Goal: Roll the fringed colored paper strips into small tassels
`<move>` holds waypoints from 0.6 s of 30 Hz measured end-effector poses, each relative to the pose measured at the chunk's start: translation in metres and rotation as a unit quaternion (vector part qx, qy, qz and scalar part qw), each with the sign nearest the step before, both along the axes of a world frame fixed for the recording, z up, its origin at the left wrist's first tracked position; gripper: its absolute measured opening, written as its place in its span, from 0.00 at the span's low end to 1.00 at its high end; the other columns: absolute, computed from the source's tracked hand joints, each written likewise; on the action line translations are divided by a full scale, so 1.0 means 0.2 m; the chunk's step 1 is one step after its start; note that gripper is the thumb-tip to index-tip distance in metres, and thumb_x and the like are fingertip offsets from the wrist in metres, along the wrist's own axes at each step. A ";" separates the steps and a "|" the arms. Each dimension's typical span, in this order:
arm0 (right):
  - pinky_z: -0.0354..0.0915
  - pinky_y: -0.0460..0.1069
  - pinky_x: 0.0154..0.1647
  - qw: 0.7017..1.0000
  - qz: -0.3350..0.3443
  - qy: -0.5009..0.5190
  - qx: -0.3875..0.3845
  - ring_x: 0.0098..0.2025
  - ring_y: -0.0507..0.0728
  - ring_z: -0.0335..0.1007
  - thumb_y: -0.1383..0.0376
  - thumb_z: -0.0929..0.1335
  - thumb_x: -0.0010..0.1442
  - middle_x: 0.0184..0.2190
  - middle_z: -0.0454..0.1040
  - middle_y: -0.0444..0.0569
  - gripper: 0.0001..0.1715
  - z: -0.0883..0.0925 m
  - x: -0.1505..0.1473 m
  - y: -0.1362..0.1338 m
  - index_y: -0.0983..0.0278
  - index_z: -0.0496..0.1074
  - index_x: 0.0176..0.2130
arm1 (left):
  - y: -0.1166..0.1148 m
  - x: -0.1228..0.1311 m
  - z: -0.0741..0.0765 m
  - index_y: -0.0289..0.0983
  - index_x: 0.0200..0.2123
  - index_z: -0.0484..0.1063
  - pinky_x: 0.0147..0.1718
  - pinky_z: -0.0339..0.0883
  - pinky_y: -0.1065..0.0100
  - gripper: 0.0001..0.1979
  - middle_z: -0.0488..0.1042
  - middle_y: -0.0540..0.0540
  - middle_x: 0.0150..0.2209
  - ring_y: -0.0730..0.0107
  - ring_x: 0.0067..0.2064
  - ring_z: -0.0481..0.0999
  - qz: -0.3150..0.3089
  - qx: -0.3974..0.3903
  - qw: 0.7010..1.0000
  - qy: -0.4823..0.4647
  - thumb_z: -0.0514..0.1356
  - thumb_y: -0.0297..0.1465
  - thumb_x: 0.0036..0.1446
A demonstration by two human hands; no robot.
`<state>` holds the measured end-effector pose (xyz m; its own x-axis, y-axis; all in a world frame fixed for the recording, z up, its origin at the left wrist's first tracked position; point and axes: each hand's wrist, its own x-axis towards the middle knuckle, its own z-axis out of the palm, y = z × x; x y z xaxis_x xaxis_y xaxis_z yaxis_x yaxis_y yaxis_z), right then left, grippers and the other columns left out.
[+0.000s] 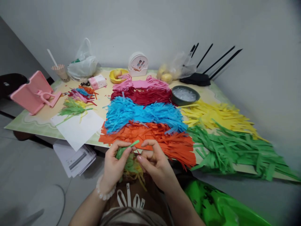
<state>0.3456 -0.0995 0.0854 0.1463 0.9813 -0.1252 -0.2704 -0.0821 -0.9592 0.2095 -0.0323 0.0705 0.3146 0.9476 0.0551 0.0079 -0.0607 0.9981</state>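
My left hand (115,161) is closed around a bundle of green and yellow paper strips (133,168), pinching its top between thumb and fingers. A narrow green end sticks out past the thumb, and the loose strips hang below over the lap. Beside it, my right hand (152,158) has its thumb pressed to bent fingers, the index finger arched above. Something thin and reddish shows at the right fingertips, too small to name. Just beyond both hands, orange paper strips (150,138) lie along the table's front edge, with blue paper strips (143,113) behind them.
Green strips (237,150) and yellow strips (218,116) spread at right, by a dark bowl (184,95). Multicoloured tassels (81,97), white paper (80,128) and a pink stand (33,92) lie left. A cup with a straw (62,73) and a black router (196,79) stand behind.
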 end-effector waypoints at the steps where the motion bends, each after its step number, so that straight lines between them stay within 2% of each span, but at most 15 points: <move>1: 0.50 0.40 0.20 1.000 0.001 0.001 0.000 0.19 0.46 0.50 0.61 0.68 0.60 0.18 0.59 0.31 0.16 0.00 0.00 0.00 0.59 0.56 0.43 | 0.00 0.00 0.00 0.37 0.37 0.77 0.39 0.70 0.72 0.05 0.80 0.48 0.35 0.69 0.38 0.80 0.002 0.012 1.000 0.011 0.64 0.32 0.59; 8: 0.50 0.40 0.19 1.000 0.003 0.015 0.002 0.18 0.46 0.50 0.60 0.69 0.60 0.17 0.60 0.30 0.16 0.00 0.01 0.02 0.59 0.56 0.41 | 0.01 0.00 -0.02 0.37 0.37 0.77 0.38 0.70 0.72 0.04 0.79 0.48 0.34 0.69 0.37 0.79 0.009 0.057 0.997 0.048 0.63 0.31 0.60; 12: 0.49 0.40 0.17 0.999 -0.016 0.035 0.003 0.16 0.46 0.50 0.57 0.71 0.58 0.16 0.61 0.31 0.20 -0.01 0.02 0.03 0.58 0.58 0.43 | 0.00 0.00 -0.02 0.38 0.37 0.75 0.37 0.69 0.72 0.02 0.79 0.48 0.34 0.70 0.36 0.78 -0.009 0.157 0.985 0.067 0.62 0.27 0.61; 15: 0.52 0.42 0.15 0.999 -0.010 0.047 -0.004 0.14 0.47 0.54 0.54 0.73 0.56 0.16 0.67 0.35 0.25 -0.04 0.04 0.06 0.60 0.63 0.48 | 0.01 -0.01 -0.02 0.39 0.39 0.73 0.40 0.68 0.69 0.06 0.78 0.48 0.36 0.70 0.38 0.76 -0.073 0.291 0.949 0.094 0.60 0.23 0.62; 16: 0.53 0.42 0.15 0.999 0.005 0.035 -0.006 0.14 0.47 0.55 0.53 0.73 0.56 0.17 0.68 0.37 0.23 -0.06 0.05 0.07 0.61 0.67 0.46 | 0.01 -0.01 -0.02 0.39 0.40 0.72 0.41 0.68 0.67 0.07 0.78 0.47 0.36 0.69 0.39 0.76 -0.090 0.331 0.933 0.108 0.59 0.22 0.62; 18: 0.53 0.43 0.14 1.000 0.018 -0.022 0.005 0.14 0.47 0.57 0.54 0.73 0.55 0.19 0.70 0.42 0.16 -0.07 0.06 0.09 0.64 0.73 0.36 | 0.01 -0.03 -0.03 0.39 0.41 0.71 0.42 0.66 0.65 0.08 0.78 0.47 0.36 0.68 0.39 0.74 -0.110 0.388 0.904 0.141 0.57 0.21 0.62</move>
<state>0.3585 -0.0821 0.0709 0.1152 0.9873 -0.1097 -0.2258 -0.0815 -0.9708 0.2035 -0.0308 0.0641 0.5962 0.5701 0.5653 0.1573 -0.7734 0.6141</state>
